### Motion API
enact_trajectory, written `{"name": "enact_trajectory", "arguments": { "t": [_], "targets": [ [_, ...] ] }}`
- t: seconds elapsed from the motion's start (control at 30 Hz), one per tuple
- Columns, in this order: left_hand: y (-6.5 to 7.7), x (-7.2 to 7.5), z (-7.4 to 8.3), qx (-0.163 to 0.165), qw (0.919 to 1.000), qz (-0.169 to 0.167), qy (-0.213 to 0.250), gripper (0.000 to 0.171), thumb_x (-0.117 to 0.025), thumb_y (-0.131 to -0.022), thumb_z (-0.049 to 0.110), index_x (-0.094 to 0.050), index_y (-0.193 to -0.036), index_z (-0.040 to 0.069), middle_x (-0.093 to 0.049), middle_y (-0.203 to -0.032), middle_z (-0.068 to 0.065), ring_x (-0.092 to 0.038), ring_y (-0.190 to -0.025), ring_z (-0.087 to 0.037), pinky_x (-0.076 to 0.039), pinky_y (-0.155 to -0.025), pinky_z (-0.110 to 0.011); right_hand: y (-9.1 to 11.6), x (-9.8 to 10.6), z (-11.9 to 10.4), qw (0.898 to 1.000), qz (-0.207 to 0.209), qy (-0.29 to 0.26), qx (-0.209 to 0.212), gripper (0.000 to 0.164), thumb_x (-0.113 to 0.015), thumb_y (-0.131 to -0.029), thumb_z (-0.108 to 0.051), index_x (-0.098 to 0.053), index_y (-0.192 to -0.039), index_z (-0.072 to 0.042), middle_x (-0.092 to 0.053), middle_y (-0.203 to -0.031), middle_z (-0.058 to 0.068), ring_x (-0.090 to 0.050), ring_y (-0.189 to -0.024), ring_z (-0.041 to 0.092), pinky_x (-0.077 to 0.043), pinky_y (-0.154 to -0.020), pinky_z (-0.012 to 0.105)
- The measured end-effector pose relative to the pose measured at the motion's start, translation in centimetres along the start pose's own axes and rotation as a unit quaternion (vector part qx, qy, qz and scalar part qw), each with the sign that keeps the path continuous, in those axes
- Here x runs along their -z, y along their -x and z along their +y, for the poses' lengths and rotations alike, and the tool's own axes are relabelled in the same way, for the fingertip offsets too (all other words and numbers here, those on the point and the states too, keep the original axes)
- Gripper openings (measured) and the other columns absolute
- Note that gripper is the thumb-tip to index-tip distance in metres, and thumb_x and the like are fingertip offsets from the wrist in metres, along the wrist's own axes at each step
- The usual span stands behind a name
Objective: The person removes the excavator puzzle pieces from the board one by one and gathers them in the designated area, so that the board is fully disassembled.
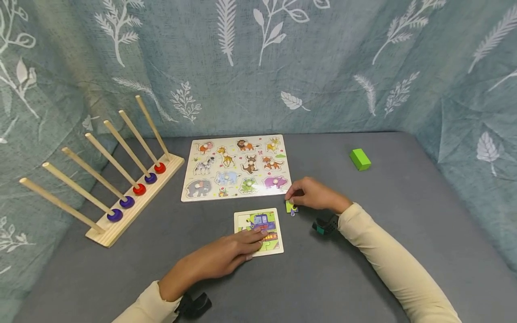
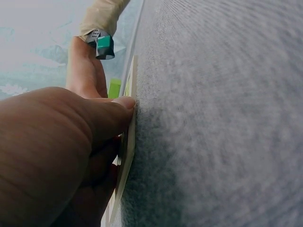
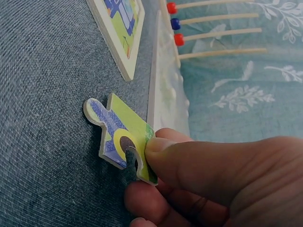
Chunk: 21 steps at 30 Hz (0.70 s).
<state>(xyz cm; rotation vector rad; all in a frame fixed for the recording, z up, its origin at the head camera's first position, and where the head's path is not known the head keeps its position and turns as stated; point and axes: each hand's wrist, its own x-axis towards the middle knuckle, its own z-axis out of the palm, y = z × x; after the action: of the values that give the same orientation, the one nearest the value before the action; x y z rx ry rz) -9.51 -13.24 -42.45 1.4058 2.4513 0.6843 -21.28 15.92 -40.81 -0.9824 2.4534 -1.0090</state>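
My right hand (image 1: 313, 194) pinches a small jigsaw piece (image 3: 124, 137) between thumb and fingers, just above the table. The piece is green with blue and a yellow-ringed dark circle, and has a knob and a notch. My left hand (image 1: 226, 253) lies across the small square puzzle tray (image 1: 276, 251), its fingers resting on the picture of a blue vehicle. In the left wrist view the thumb (image 2: 124, 102) touches the tray's edge. A pale gap shows at the tray's upper left in the head view; part of the picture is hidden beneath the left hand.
Behind the tray lies an animal peg puzzle board (image 1: 238, 167). At the left stands a wooden rack (image 1: 135, 206) with upright pegs and several red and purple beads. A green block (image 1: 360, 159) sits at the back right. A patterned curtain (image 1: 258, 67) hangs behind the grey table.
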Motion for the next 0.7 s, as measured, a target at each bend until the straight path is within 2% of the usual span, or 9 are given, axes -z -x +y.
{"name": "enact_trajectory", "arguments": {
  "t": [0.23, 0.37, 0.5, 0.7],
  "targets": [
    [-0.2, 0.0, 0.0, 0.008, 0.9999, -0.001, 0.009, 0.044, -0.057, -0.099, 0.008, -0.050, -0.142, 0.004, -0.040, -0.151, -0.009, -0.033, -0.140, -0.024, -0.033, -0.109, -0.042, 0.0, 0.2, 0.1, 1.000, 0.003, 0.018, -0.005, 0.008, -0.067, -0.090, -0.002, -0.074, -0.093, -0.003, -0.070, -0.088, 0.000, -0.056, -0.074, 0.008, -0.048, -0.067, 0.026],
    [-0.2, -0.1, -0.1, 0.003, 1.0000, 0.005, 0.006, 0.043, -0.057, -0.099, 0.008, -0.051, -0.141, 0.004, -0.041, -0.150, -0.009, -0.034, -0.139, -0.024, -0.034, -0.109, -0.042, 0.0, 0.2, -0.2, 1.000, 0.017, 0.024, 0.007, 0.009, -0.068, -0.091, -0.005, -0.075, -0.096, -0.003, -0.071, -0.091, 0.001, -0.059, -0.078, 0.009, -0.050, -0.072, 0.029],
    [-0.2, -0.2, -0.2, -0.011, 0.9999, 0.012, 0.002, 0.044, -0.058, -0.097, 0.004, -0.051, -0.141, 0.003, -0.042, -0.149, -0.012, -0.036, -0.139, -0.025, -0.036, -0.108, -0.042, -0.2, 0.0, -0.8, 0.999, 0.025, 0.026, 0.014, 0.009, -0.068, -0.091, -0.005, -0.075, -0.095, -0.004, -0.071, -0.090, 0.000, -0.059, -0.076, 0.009, -0.050, -0.071, 0.030],
    [-0.1, -0.1, -0.1, 0.004, 0.9998, 0.010, 0.014, 0.041, -0.057, -0.099, 0.010, -0.053, -0.139, 0.003, -0.043, -0.149, -0.008, -0.035, -0.139, -0.024, -0.033, -0.110, -0.041, -1.0, -0.7, -1.5, 0.999, 0.010, 0.024, 0.034, 0.010, -0.067, -0.092, -0.007, -0.075, -0.098, -0.005, -0.070, -0.093, 0.000, -0.059, -0.078, 0.008, -0.050, -0.072, 0.028]
  ]
}}
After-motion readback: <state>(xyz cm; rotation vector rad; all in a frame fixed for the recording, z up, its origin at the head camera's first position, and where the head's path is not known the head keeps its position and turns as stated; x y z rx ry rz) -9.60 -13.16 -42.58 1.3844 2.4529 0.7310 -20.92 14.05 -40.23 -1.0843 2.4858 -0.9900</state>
